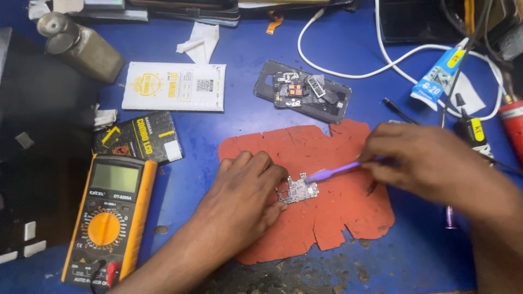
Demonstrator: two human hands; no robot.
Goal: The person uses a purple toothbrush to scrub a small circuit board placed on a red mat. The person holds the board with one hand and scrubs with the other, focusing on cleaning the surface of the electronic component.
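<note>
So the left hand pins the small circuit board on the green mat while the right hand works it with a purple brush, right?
Not quite: the head view shows a red-orange mat, not green. The rest holds: the left hand pins the small silver circuit board, and the right hand holds the purple brush to it.

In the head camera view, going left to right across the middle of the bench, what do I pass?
Yellow multimeter → left hand → small circuit board → purple brush → right hand, the middle three over the red mat.
</note>
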